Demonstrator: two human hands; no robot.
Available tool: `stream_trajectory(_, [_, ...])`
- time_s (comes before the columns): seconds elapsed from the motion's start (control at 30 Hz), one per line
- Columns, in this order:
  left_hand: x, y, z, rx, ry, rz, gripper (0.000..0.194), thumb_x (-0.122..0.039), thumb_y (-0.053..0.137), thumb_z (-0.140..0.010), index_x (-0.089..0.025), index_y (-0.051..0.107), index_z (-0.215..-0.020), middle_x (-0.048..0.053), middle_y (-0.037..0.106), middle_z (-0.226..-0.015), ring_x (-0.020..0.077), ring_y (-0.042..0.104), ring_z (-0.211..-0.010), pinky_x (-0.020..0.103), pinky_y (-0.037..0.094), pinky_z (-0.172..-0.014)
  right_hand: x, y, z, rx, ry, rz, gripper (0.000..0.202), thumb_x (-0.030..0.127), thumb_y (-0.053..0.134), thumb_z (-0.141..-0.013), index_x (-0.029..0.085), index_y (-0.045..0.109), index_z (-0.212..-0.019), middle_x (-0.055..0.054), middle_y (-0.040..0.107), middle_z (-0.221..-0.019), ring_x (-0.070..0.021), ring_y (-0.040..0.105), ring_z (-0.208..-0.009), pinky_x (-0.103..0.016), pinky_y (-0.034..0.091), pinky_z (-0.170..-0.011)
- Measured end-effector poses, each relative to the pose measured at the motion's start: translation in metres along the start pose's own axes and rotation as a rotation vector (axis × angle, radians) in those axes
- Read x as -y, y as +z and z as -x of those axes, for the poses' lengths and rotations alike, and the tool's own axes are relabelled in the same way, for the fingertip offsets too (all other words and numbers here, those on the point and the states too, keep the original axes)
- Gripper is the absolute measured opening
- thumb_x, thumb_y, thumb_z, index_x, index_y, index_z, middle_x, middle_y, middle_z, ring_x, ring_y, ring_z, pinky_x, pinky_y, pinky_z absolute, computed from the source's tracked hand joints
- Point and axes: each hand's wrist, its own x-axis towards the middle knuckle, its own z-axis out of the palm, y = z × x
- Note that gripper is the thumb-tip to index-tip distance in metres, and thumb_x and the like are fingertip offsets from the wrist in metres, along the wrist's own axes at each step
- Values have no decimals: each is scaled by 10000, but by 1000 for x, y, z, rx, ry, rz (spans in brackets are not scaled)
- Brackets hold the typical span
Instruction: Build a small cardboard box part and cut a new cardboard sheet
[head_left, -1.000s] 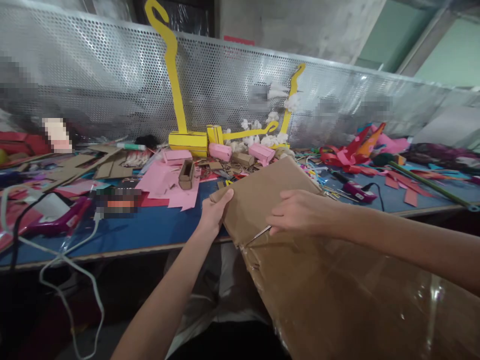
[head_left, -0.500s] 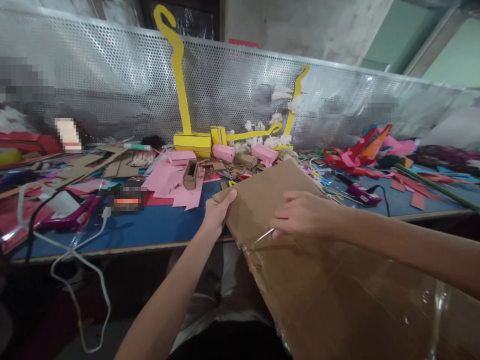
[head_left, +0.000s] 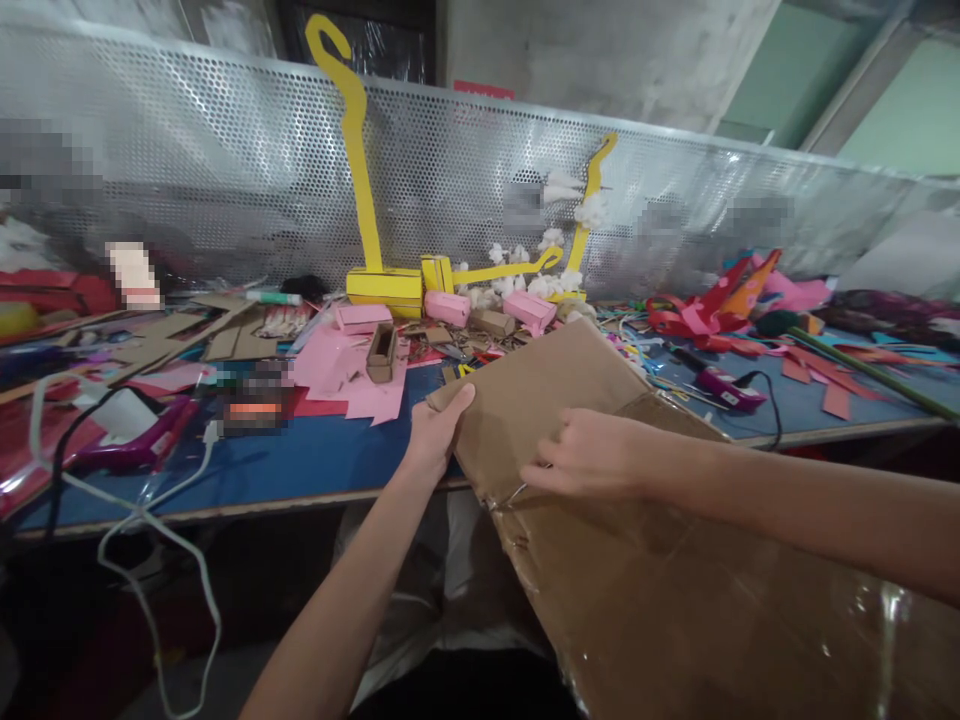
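A large brown cardboard sheet (head_left: 538,400) slants from the table's front edge toward my lap. Its lower part is covered with shiny clear film. My left hand (head_left: 442,425) pinches the sheet's left edge, thumb on top and fingers underneath. My right hand (head_left: 589,455) is closed over the sheet around a thin metal blade (head_left: 517,493), whose tip points down-left at a crease near the left edge. The blade's handle is hidden inside the fist, so its kind cannot be told.
On the blue table (head_left: 300,465) stand yellow hooked pieces on box bases (head_left: 384,290). Small pink boxes (head_left: 529,310), pink paper (head_left: 349,365) and cardboard scraps lie around them. Purple glue guns (head_left: 139,435) lie left and right. A white cable (head_left: 199,570) hangs over the front edge.
My right hand has moved down and left with the blade, and less of the blade shows. My left hand keeps its hold on the cardboard sheet.
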Motion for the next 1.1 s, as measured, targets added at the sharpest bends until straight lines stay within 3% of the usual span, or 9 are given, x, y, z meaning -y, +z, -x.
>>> stream_trajectory(0.27, [0, -2, -2, 19, -19, 19, 497, -365, 925, -566, -100, 776, -959, 145, 799, -966, 275, 761, -867, 420, 596, -874, 0, -13, -14, 144, 3, 5, 75, 103, 580, -881, 171, 579, -848, -27, 691, -551, -146, 552, -434, -332, 187, -593])
stream_trajectory(0.53, [0, -2, -4, 5, -10, 12, 468, -351, 926, -560, -104, 779, -929, 142, 799, -974, 279, 755, -914, 409, 584, -901, -7, -22, -22, 273, 2, -20, 117, 103, 621, -851, 190, 627, -772, -14, 685, -541, -153, 563, -462, -326, 224, -563])
stream_trajectory(0.77, [2, -4, -5, 13, -5, -6, 489, -379, 927, -552, -107, 785, -933, 139, 799, -974, 282, 756, -898, 414, 591, -881, -21, -12, -4, 239, -30, -15, 116, 54, 635, -827, 169, 645, -824, -20, 670, -532, -146, 561, -446, -315, 195, -517])
stream_trajectory(0.97, [3, -5, -5, 37, 10, -33, 481, -388, 920, -569, -110, 793, -940, 148, 793, -1014, 282, 756, -890, 422, 580, -890, -33, -21, 11, 375, 34, -68, 95, 42, 624, -869, 136, 634, -874, -49, 701, -634, -156, 631, -525, -311, 203, -512])
stream_trajectory(1.1, [3, -5, -5, 53, 23, -40, 480, -383, 913, -588, -117, 791, -968, 146, 785, -1056, 277, 748, -939, 415, 563, -929, -35, -13, 18, 336, 21, -59, 79, 92, 585, -928, 143, 631, -889, -53, 720, -677, -168, 658, -560, -320, 226, -525])
